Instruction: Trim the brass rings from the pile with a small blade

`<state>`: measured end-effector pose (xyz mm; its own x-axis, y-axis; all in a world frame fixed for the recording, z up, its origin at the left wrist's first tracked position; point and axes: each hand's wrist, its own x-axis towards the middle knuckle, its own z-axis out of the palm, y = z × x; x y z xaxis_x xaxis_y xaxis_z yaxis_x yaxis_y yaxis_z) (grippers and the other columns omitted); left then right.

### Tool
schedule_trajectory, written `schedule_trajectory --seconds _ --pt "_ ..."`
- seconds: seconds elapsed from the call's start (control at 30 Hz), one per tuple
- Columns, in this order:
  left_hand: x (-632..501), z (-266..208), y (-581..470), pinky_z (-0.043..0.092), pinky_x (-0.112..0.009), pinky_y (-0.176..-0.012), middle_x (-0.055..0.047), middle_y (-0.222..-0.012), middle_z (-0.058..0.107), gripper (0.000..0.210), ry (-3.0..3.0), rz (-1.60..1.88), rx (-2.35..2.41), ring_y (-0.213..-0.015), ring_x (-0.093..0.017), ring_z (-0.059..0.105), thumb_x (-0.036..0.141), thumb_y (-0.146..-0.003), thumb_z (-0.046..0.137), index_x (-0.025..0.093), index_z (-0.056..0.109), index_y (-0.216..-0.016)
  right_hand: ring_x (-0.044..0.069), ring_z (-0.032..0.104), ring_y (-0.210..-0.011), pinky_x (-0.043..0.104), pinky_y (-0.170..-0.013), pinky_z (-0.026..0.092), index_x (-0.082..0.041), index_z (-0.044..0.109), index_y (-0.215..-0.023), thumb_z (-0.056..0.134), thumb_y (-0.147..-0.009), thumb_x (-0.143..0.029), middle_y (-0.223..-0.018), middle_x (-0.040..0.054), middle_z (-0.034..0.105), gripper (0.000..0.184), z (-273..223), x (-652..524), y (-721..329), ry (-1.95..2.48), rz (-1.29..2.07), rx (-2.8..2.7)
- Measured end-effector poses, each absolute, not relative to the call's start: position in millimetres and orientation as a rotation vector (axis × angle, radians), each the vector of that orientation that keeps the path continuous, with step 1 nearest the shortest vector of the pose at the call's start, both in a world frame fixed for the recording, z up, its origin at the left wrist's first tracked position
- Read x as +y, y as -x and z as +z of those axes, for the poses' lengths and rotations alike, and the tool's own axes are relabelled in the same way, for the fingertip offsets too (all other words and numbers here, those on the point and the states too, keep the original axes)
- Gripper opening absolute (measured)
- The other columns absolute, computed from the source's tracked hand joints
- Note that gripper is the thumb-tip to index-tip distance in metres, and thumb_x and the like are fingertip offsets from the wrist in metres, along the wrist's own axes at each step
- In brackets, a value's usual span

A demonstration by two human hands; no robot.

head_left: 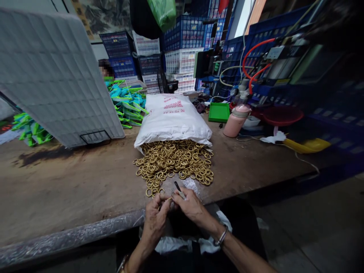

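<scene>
At the table's front edge, my left hand [156, 215] pinches a gold-coloured ring [170, 198], mostly covered by the fingertips. My right hand [192, 206] meets it from the other side. A slim knife-like tool [179, 189] with a dark end sticks up from between the right thumb and fingers. Just beyond both hands, a heap of gold-coloured rings [173, 161] spills out of the mouth of a white sack [176, 117] with red print. A few rings lie loose close to my left hand.
A tall grey padded panel [57, 76] stands at left, near green and blue plastic pieces [127, 102] and a partly hidden person [106, 70]. On the right are a pink bottle [236, 121], a green tray [218, 112] and a machine with red hoses [278, 66]. Stacked crates [184, 34] fill the back.
</scene>
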<state>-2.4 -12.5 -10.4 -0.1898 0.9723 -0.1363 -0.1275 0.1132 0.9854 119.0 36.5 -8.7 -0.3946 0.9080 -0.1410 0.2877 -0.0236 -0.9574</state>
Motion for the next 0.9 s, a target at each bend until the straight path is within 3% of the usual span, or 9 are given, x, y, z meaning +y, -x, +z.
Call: schedule_trajectory --seconds 0.27,0.37,0.63,0.73,0.9 --pt "-18.6 -12.4 6.8 0.020 -0.017 -0.037 0.002 -0.060 0.053 0.031 -0.708 1.151 1.147 -0.038 -0.002 0.028 0.043 -0.076 0.053 0.014 0.053 -0.065 0.009 0.046 -0.052 0.019 -0.052 0.036 -0.016 0.051 -0.062 0.044 -0.078 -0.029 -0.054 -0.0023 0.053 0.022 -10.5 34.8 -117.5 1.185 1.527 -1.645" --pt "-20.1 -9.3 5.5 0.015 -0.016 -0.036 0.004 -0.056 0.048 0.032 -0.657 1.133 1.139 -0.038 -0.002 0.027 0.045 -0.075 0.054 0.014 0.052 -0.066 0.009 0.046 -0.053 0.019 -0.053 0.035 -0.015 0.052 -0.062 0.043 -0.079 -0.028 -0.055 -0.0021 0.053 0.023 -7.9 35.6 -117.9 1.183 1.505 -1.664" --pt "-19.4 -5.7 2.5 0.017 -0.015 -0.036 0.007 -0.052 0.046 0.032 -0.651 1.160 1.193 -0.038 -0.003 0.028 0.047 -0.072 0.057 0.017 0.046 -0.069 0.010 0.045 -0.053 0.021 -0.053 0.032 -0.017 0.049 -0.061 0.039 -0.080 -0.023 -0.054 -0.0019 0.051 0.022 -5.3 35.0 -122.4 1.314 1.171 -1.930" --pt "-18.8 -7.4 2.8 0.018 -0.015 -0.036 0.007 -0.051 0.045 0.034 -0.678 1.154 1.211 -0.037 -0.003 0.027 0.050 -0.071 0.056 0.018 0.045 -0.069 0.010 0.042 -0.055 0.021 -0.054 0.029 -0.018 0.049 -0.067 0.041 -0.072 -0.012 -0.058 -0.0024 0.050 0.011 -8.5 30.9 -125.4 1.227 1.040 -2.190" --pt "-18.8 -11.5 3.8 0.018 -0.016 -0.037 0.007 -0.054 0.047 0.036 -0.720 1.172 1.226 -0.038 -0.003 0.030 0.052 -0.070 0.056 0.018 0.046 -0.073 0.011 0.043 -0.060 0.021 -0.058 0.028 -0.018 0.048 -0.079 0.038 -0.064 -0.006 -0.065 -0.0011 0.052 0.021 -13.5 27.8 -127.9 1.226 0.891 -2.372"
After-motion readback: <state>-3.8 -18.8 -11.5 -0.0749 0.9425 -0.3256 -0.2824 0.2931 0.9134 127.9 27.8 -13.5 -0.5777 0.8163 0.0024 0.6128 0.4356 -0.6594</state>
